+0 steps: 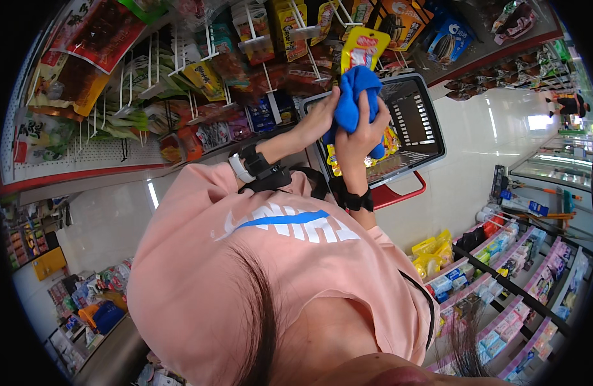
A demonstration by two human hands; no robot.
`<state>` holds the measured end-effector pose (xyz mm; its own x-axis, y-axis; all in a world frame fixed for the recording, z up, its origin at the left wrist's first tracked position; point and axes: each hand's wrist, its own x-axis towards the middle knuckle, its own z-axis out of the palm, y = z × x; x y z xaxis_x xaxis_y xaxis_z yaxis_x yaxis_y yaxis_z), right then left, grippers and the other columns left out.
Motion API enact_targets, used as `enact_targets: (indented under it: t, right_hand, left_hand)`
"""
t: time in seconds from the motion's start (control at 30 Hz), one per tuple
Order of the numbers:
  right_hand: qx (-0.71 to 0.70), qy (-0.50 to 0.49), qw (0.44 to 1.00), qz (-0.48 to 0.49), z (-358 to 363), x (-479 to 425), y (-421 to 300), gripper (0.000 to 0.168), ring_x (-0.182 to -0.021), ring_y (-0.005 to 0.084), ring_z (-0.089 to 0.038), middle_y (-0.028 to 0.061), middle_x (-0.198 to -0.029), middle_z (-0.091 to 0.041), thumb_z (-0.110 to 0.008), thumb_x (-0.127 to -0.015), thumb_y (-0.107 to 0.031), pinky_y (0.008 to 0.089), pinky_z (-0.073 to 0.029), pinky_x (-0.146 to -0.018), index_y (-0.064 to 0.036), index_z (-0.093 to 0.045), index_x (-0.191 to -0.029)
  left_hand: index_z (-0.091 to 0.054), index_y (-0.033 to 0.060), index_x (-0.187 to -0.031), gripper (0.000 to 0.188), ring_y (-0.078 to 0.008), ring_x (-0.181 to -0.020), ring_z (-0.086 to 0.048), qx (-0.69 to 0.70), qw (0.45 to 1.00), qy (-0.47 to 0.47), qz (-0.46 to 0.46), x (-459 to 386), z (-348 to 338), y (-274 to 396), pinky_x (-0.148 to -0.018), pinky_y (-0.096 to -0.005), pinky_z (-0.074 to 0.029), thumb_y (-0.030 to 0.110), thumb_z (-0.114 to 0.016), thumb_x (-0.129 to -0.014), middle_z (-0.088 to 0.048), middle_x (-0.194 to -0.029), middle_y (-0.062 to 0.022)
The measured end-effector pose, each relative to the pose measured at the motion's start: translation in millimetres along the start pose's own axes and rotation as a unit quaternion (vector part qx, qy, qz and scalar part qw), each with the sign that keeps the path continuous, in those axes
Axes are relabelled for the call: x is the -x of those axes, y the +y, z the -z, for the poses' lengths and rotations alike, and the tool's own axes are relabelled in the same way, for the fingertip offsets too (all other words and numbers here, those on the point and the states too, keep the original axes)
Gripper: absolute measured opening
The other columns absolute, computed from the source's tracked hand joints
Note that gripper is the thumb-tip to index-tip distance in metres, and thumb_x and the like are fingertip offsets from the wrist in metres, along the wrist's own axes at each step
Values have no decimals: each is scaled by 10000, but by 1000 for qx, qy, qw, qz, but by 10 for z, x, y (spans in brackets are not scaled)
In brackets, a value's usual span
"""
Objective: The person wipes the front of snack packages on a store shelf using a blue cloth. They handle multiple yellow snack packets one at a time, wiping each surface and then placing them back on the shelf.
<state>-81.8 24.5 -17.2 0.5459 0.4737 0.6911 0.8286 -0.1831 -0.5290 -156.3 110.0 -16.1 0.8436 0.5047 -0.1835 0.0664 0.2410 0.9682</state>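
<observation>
My right hand (361, 137) grips a bunched blue cloth (355, 94), its fingers closed around the folds. My left hand (320, 118) is against the cloth's left side; its fingertips are partly hidden, and its full grip does not show. A yellow snack packet (364, 44) with red and white print and a hang hole stands up just beyond the cloth, its lower end covered. Beneath both hands is a grey shopping basket (433, 120) with a red handle (407, 193). Yellow packets (390, 144) lie inside it, partly hidden by my right hand and the cloth.
A rack with white hooks (270, 79) and hanging snack packets (294, 31) runs along the far side. Shelves of small boxes (494, 289) stand at the lower right, near yellow bags (433, 253). Another person (568, 103) is far off at the right.
</observation>
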Motion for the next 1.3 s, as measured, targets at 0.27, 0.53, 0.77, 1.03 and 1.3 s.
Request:
enact_targets:
  t: [0.27, 0.53, 0.77, 1.03, 1.3]
  right_hand:
    - [-63, -147, 986, 40, 39, 83, 130, 555, -1027, 418, -515, 243, -1142, -494, -597, -634, 10, 435, -416, -901, -86, -580, -1180]
    - [-105, -33, 993, -48, -49, 54, 296, 589, -1037, 420, -488, 238, -1155, -475, -571, -630, 43, 446, -412, -884, -83, -559, -1205]
    - [-37, -106, 992, 62, 71, 185, 188, 551, -1045, 406, -488, 229, -1157, -483, -572, -617, 34, 452, -405, -889, -77, -602, -1156]
    - [-67, -31, 993, -97, 83, -126, 672, 502, -1022, 393, -512, 210, -1118, -501, -635, -719, 6, 411, -408, -890, -73, -553, -1208]
    - [-79, -41, 983, -163, 268, 117, 968, 485, -1015, 344, -545, 177, -1134, -505, -677, -772, -69, 391, -433, -871, -92, -544, -1238]
  left_hand:
    - [-323, 63, -1403, 849, -185, -1199, -423, 14, 1000, 16, 5, -96, 237, -7, -970, -304, -368, 708, -143, -881, -430, -1331, -103]
    - [-220, 93, -1434, 791, -205, -1268, -363, -48, 995, -62, 57, 57, 144, -190, -1010, -373, -349, 674, -196, -898, -362, -1378, -104]
    - [-215, 50, -1427, 679, -185, -1220, -414, -66, 991, -47, 111, 45, 116, 116, -1009, -314, -355, 548, -236, -965, -390, -1353, -115]
    - [-326, 71, -1380, 451, -113, -1070, -519, 41, 991, -128, -18, 45, 174, -216, -910, -277, -435, 191, -471, -970, -503, -1239, -49]
    - [-353, 60, -1300, 379, -140, -1041, -587, 195, 978, -46, 54, 70, 377, 85, -850, -308, -511, 220, -457, -973, -549, -1194, -74]
